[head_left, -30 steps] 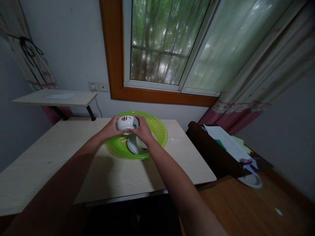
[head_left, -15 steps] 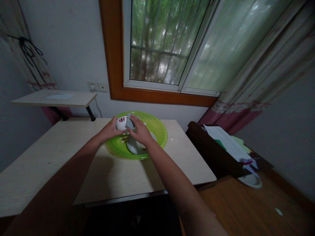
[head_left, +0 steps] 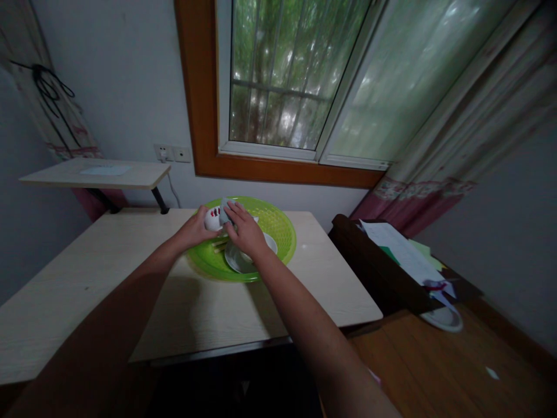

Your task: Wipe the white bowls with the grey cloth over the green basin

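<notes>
On the far left, a pale sheet (head_left: 105,170) lies on the small raised shelf (head_left: 56,172); any writing on it is too small to read. Your left hand (head_left: 194,228) has its grip closed on the side of a white bowl (head_left: 212,219), above the left part of the green basket (head_left: 285,233) on the counter (head_left: 322,278). The bowl is glossy and rounded, with a small red and black print that you can't make out as words. Your right hand (head_left: 247,230) grips a grey cloth (head_left: 224,210) against the bowl's right side. Below, pale sticks (head_left: 219,247) and a white plate (head_left: 234,259) lie in the basket, with a second bowl (head_left: 271,242) partly hidden by your right wrist. Far right, papers (head_left: 402,249) show no legible text.
</notes>
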Action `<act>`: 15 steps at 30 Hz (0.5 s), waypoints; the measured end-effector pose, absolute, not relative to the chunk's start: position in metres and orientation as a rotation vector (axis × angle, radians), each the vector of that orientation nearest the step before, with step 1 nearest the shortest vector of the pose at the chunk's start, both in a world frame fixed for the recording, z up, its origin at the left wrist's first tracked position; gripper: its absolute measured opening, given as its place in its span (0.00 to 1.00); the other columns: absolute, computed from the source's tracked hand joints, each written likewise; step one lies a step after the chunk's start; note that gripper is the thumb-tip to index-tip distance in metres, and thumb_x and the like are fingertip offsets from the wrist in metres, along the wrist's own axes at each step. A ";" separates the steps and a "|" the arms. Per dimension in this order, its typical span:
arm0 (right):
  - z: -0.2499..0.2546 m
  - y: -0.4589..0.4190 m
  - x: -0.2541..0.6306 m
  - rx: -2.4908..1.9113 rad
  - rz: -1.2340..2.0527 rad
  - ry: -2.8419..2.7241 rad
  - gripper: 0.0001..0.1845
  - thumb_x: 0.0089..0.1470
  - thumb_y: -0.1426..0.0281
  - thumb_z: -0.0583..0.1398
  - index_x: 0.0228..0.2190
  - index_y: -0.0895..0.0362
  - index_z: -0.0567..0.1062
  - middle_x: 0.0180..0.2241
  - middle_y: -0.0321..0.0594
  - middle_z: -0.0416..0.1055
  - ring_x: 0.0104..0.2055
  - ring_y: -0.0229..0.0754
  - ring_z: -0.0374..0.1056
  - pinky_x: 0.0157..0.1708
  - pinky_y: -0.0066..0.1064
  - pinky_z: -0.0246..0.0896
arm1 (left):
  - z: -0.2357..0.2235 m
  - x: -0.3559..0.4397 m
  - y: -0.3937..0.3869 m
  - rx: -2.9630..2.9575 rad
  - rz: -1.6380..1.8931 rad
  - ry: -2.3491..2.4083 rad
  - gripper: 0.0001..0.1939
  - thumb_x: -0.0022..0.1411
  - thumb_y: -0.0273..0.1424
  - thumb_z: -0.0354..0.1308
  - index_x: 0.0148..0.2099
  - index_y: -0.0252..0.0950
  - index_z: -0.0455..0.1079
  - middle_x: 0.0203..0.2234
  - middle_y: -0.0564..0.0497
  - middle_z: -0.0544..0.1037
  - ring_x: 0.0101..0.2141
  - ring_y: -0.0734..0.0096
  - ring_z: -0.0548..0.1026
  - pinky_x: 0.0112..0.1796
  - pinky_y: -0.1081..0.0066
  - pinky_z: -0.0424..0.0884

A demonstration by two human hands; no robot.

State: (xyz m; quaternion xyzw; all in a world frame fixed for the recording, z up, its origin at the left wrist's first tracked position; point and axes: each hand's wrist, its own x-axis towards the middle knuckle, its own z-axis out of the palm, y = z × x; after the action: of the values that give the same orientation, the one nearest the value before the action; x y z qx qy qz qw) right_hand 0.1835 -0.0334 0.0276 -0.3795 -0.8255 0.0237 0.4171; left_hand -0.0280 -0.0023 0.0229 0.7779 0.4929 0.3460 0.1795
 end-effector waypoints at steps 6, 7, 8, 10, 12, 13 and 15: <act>0.022 -0.025 0.189 -1.190 0.198 -1.877 0.24 0.66 0.72 0.52 0.60 0.58 0.72 0.62 0.45 0.69 0.67 0.44 0.62 0.69 0.42 0.53 | 0.023 -0.030 -0.002 2.192 0.966 1.426 0.32 0.46 0.46 0.68 0.47 0.40 0.57 0.42 0.47 0.75 0.43 0.56 0.76 0.41 0.63 0.71; 0.022 -0.025 0.190 -1.234 0.219 -1.856 0.23 0.66 0.72 0.52 0.59 0.58 0.73 0.61 0.46 0.71 0.65 0.44 0.65 0.68 0.41 0.55 | 0.023 -0.030 -0.002 2.195 0.961 1.430 0.32 0.46 0.45 0.68 0.47 0.40 0.57 0.43 0.47 0.75 0.43 0.56 0.76 0.41 0.63 0.71; 0.021 -0.024 0.191 -1.273 0.238 -1.840 0.23 0.67 0.72 0.51 0.58 0.58 0.74 0.60 0.46 0.72 0.63 0.45 0.68 0.67 0.41 0.58 | 0.023 -0.030 -0.001 2.197 0.960 1.432 0.31 0.47 0.45 0.68 0.47 0.40 0.57 0.43 0.46 0.75 0.43 0.56 0.76 0.41 0.63 0.71; 0.021 -0.024 0.192 -1.315 0.264 -1.825 0.22 0.67 0.71 0.51 0.57 0.58 0.74 0.58 0.47 0.74 0.60 0.46 0.71 0.64 0.40 0.61 | 0.023 -0.030 -0.001 2.195 0.964 1.430 0.31 0.47 0.45 0.68 0.47 0.40 0.57 0.43 0.46 0.75 0.43 0.56 0.75 0.41 0.62 0.71; 0.021 -0.025 0.192 -1.290 0.264 -1.829 0.22 0.68 0.70 0.51 0.58 0.58 0.74 0.59 0.47 0.73 0.60 0.46 0.71 0.64 0.40 0.61 | 0.024 -0.030 -0.002 2.183 0.965 1.435 0.32 0.47 0.45 0.68 0.48 0.40 0.57 0.43 0.46 0.75 0.43 0.56 0.75 0.41 0.62 0.71; 0.022 -0.026 0.192 -1.256 0.255 -1.837 0.23 0.68 0.70 0.51 0.59 0.57 0.73 0.60 0.46 0.72 0.62 0.45 0.69 0.65 0.40 0.59 | 0.024 -0.030 -0.002 2.178 0.962 1.438 0.32 0.47 0.45 0.68 0.48 0.40 0.57 0.43 0.46 0.75 0.43 0.56 0.75 0.41 0.62 0.71; 0.023 -0.027 0.190 -1.166 0.221 -1.873 0.24 0.68 0.71 0.51 0.61 0.56 0.71 0.63 0.45 0.69 0.65 0.43 0.65 0.68 0.39 0.55 | 0.025 -0.030 -0.004 2.179 0.957 1.432 0.32 0.47 0.45 0.68 0.47 0.40 0.57 0.43 0.46 0.75 0.42 0.57 0.75 0.41 0.62 0.71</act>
State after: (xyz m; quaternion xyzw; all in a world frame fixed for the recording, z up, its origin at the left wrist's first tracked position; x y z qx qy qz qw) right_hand 0.1903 -0.0267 0.0229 -0.4706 -0.7562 0.0893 0.4457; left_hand -0.0299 -0.0039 0.0253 0.7716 0.5070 0.3388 0.1811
